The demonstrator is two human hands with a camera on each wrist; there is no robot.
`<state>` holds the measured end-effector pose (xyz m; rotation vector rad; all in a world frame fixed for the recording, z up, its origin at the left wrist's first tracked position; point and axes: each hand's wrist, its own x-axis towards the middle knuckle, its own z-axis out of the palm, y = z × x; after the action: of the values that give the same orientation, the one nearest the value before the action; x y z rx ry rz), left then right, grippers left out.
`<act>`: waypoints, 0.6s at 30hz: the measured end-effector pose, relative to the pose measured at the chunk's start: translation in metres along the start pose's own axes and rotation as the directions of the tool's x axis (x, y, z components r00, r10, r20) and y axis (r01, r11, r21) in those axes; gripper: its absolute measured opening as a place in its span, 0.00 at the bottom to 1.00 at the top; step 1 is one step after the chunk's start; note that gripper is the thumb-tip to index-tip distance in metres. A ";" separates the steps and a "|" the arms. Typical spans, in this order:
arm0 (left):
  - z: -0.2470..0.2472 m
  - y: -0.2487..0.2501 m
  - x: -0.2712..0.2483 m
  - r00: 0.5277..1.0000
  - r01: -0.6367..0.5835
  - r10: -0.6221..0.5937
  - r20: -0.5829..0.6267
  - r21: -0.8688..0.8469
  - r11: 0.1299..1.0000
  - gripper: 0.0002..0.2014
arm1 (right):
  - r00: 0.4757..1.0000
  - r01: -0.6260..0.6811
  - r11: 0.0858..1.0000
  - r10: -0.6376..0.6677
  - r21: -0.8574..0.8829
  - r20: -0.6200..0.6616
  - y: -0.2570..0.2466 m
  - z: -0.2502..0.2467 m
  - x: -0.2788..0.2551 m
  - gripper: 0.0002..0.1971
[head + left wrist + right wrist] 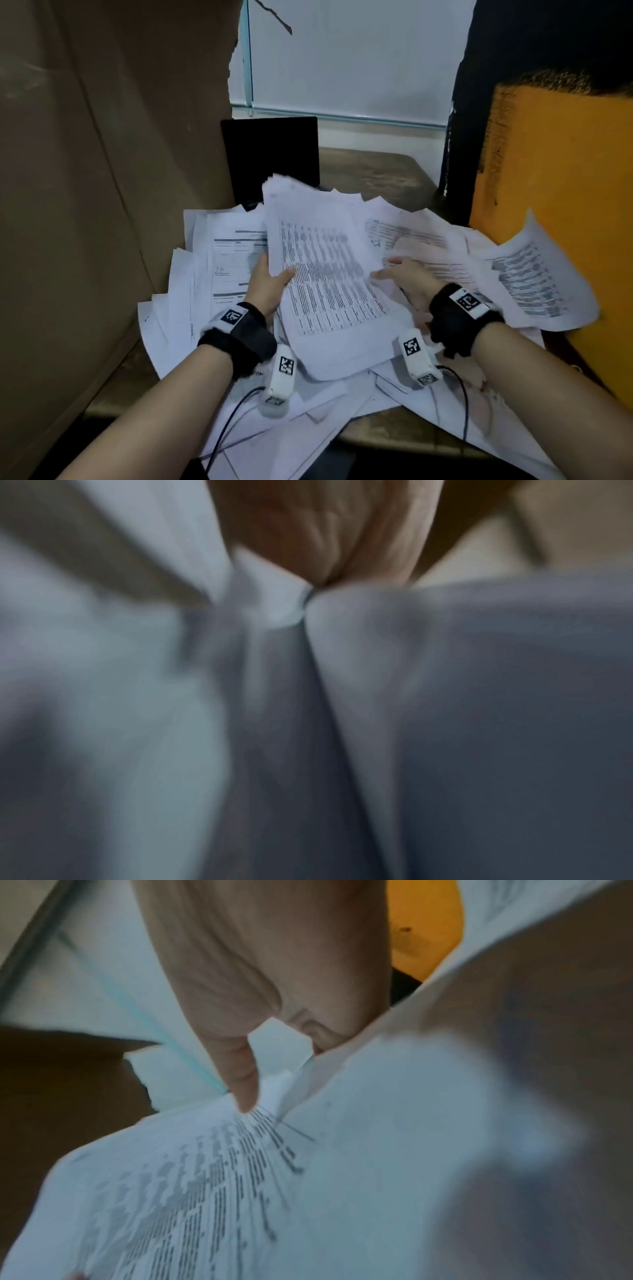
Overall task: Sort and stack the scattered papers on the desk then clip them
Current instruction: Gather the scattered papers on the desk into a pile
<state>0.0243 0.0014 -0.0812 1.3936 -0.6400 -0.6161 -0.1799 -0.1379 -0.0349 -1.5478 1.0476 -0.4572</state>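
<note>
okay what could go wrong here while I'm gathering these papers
The left hand pinches only one edge of the lifted bundle, so sheets may slip out. Loose papers overhang the desk's near edge and may slide off. The curled sheet leaning on the orange surface may fall.

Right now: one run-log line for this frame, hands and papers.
phase: gathering | left hand: grips printed stack | right hand: fingers on stack's right edge | loose papers: scattered on desk | clip: not visible

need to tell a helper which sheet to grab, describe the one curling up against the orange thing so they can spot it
Find the big orange block at the desk's right side. The sheet lies at its base, its far edge curling up against the orange face. Unlike the flat papers beside it, it is lifted, showing dense rows of small print.
</note>
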 end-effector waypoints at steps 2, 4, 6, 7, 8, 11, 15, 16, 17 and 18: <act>0.009 0.030 -0.015 0.970 -0.236 0.238 -0.039 0.040 0.971 0.22 | 0.993 0.048 0.992 -0.060 0.116 0.099 -0.014 -0.010 -0.013 0.21; 0.017 0.062 -0.025 0.900 -0.428 0.434 -0.049 0.090 0.899 0.17 | 0.975 0.171 0.973 -0.190 0.154 0.118 -0.031 -0.019 -0.027 0.30; 0.025 0.096 -0.033 0.786 -0.605 0.617 -0.035 0.157 0.780 0.13 | 0.930 0.352 0.909 -0.367 0.222 0.028 -0.053 -0.023 -0.041 0.21; 0.029 0.113 -0.038 0.721 -0.678 0.692 -0.031 0.175 0.714 0.14 | 0.904 0.423 0.871 -0.426 0.251 -0.043 -0.066 -0.025 -0.049 0.19; 0.032 0.128 -0.042 0.661 -0.733 0.749 -0.034 0.184 0.655 0.15 | 0.867 0.496 0.828 -0.489 0.263 -0.098 -0.077 -0.026 -0.057 0.18; 0.036 0.159 -0.043 0.602 -0.777 0.796 -0.056 0.191 0.600 0.10 | 0.762 0.646 0.739 -0.639 0.192 -0.106 -0.102 -0.029 -0.080 0.17; 0.030 0.159 -0.042 0.659 -0.725 0.744 -0.111 0.169 0.668 0.08 | 0.786 0.608 0.778 -0.618 0.158 0.022 -0.101 -0.037 -0.093 0.23; 0.029 0.150 -0.042 0.675 -0.710 0.729 -0.114 0.167 0.684 0.05 | 0.802 0.576 0.793 -0.595 0.198 0.049 -0.096 -0.040 -0.092 0.26; 0.027 0.139 -0.042 0.697 -0.691 0.708 -0.112 0.159 0.705 0.04 | 0.821 0.542 0.811 -0.567 0.221 0.070 -0.090 -0.039 -0.090 0.28; 0.026 0.128 -0.041 0.724 -0.666 0.680 -0.116 0.138 0.733 0.09 | 0.835 0.517 0.828 -0.544 0.218 0.088 -0.085 -0.036 -0.087 0.30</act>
<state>-0.0198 0.0236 0.0466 1.1540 -0.9868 0.1176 -0.2220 -0.0923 0.0753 -1.6669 0.4252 -0.7882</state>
